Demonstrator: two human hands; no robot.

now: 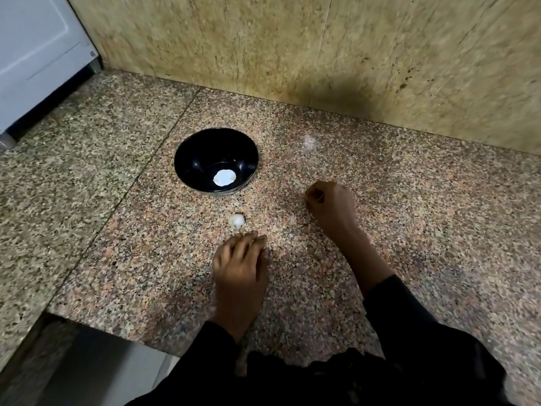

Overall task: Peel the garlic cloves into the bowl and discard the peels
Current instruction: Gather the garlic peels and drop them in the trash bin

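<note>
Garlic (237, 221), a small white piece, is seen on the speckled worktop (117, 230), just beyond the fingertips of the left hand (240, 265). This hand is laid flat with straight fingers, probably to sweep loose peels together. The right hand (329, 205) is curled, and whether a peel is pinched in it cannot be told. The black bowl (193, 148) is placed farther away, within reach, with something white inside. No writing is seen.

I'm leaning over a speckled granite counter (380, 200); beyond it, a beige marble wall (292, 39) is rising, a white appliance (35, 54) standing at its left end.
</note>
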